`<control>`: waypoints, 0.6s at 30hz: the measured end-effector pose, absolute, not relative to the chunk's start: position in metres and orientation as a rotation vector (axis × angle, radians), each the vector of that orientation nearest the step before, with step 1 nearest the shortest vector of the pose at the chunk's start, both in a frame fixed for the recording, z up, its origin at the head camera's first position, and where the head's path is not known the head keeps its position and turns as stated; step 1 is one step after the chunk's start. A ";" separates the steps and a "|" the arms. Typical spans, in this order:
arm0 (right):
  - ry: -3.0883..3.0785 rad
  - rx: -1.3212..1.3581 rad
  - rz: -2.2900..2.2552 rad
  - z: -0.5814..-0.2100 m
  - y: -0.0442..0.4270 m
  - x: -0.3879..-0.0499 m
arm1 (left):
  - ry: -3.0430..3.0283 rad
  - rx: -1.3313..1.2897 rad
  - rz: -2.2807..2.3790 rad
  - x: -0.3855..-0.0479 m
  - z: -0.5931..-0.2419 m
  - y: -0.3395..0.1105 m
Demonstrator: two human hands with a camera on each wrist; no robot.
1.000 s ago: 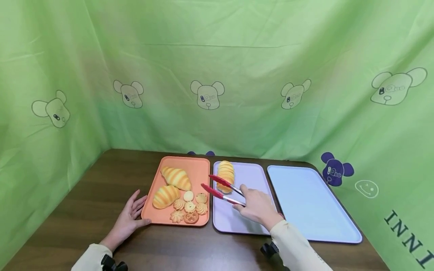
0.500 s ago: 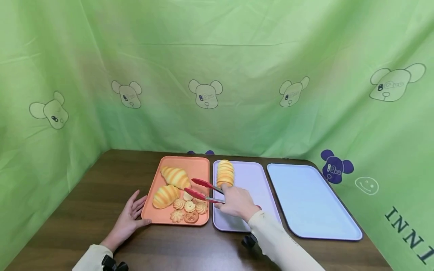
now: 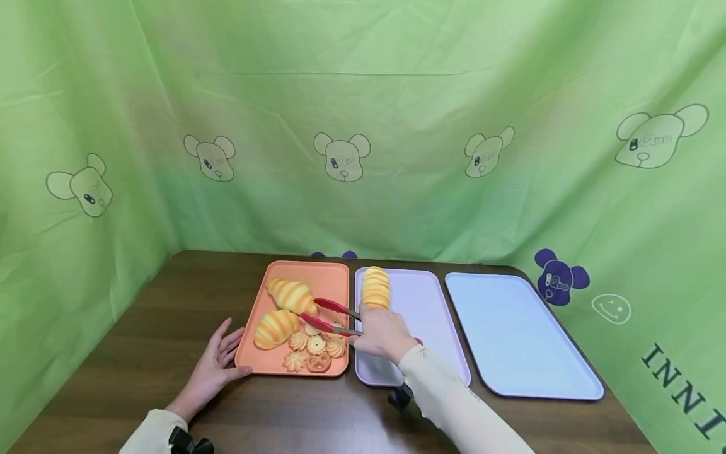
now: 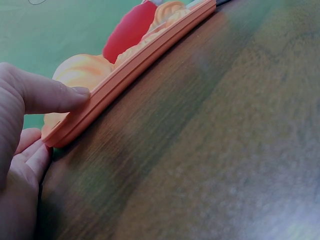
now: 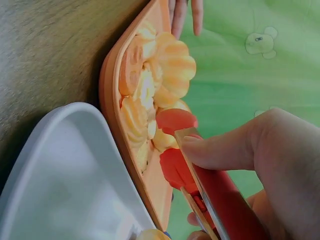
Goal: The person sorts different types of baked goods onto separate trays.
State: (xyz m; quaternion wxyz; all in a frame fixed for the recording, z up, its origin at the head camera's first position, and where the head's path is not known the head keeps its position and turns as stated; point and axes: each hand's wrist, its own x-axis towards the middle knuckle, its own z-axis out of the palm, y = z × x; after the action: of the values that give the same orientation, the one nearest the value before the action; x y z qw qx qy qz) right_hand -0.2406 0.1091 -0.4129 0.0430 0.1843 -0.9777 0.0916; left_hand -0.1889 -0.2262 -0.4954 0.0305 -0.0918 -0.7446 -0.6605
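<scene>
My right hand [image 3: 384,331] grips metal tongs [image 5: 210,200] with red tips, which reach left over the orange tray [image 3: 323,274]. The spread tips are at the right end of the upper striped croissant [image 3: 292,296]; whether they touch it I cannot tell. A second croissant [image 3: 276,328] lies below it. Several cookies [image 3: 316,345] sit in the tray's near right part, partly hidden by the tongs. My left hand [image 3: 211,372] rests at the tray's near left corner, thumb [image 4: 60,97] on the front rim and straight fingers along the left side.
A purple tray [image 3: 416,296] stands beside the orange one, bearing a long striped bread roll [image 3: 376,287] at its far left, just beyond my right hand. Farther right lies a light blue tray [image 3: 522,334]. A green curtain [image 3: 340,208] hangs behind the brown table [image 3: 187,296].
My right hand has moved left with the tongs, from over the purple tray to the upper croissant on the orange tray. My left hand has stayed at the tray corner.
</scene>
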 end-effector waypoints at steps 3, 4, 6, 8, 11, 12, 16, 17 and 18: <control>-3.004 0.558 0.303 -0.413 0.108 -0.242 | -2.297 -0.287 -2.026 -0.188 -0.497 -0.226; -3.012 0.555 0.309 -0.413 0.107 -0.243 | -2.295 -0.286 -2.029 -0.189 -0.496 -0.226; -3.017 0.555 0.329 -0.414 0.107 -0.245 | -2.290 -0.288 -2.032 -0.189 -0.496 -0.226; -3.025 0.559 0.367 -0.417 0.107 -0.247 | -2.293 -0.283 -2.028 -0.189 -0.496 -0.225; -3.008 0.583 0.414 -0.423 0.107 -0.249 | -2.292 -0.284 -2.028 -0.188 -0.496 -0.225; -3.002 0.590 0.425 -0.425 0.107 -0.249 | -2.293 -0.285 -2.024 -0.188 -0.496 -0.225; -2.977 0.613 0.441 -0.430 0.105 -0.249 | -2.274 -0.307 -2.023 -0.188 -0.497 -0.226; -2.975 0.614 0.436 -0.431 0.105 -0.249 | -2.266 -0.314 -2.024 -0.188 -0.497 -0.226; -2.975 0.614 0.430 -0.432 0.105 -0.249 | -2.260 -0.320 -2.023 -0.188 -0.497 -0.226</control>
State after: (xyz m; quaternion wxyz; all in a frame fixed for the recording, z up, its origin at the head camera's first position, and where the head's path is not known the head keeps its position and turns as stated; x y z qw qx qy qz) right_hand -0.2490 0.1047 -0.4324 0.0370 0.1999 -0.9690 0.1402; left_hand -0.1884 -0.2255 -0.4970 0.0458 -0.1047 -0.7401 -0.6627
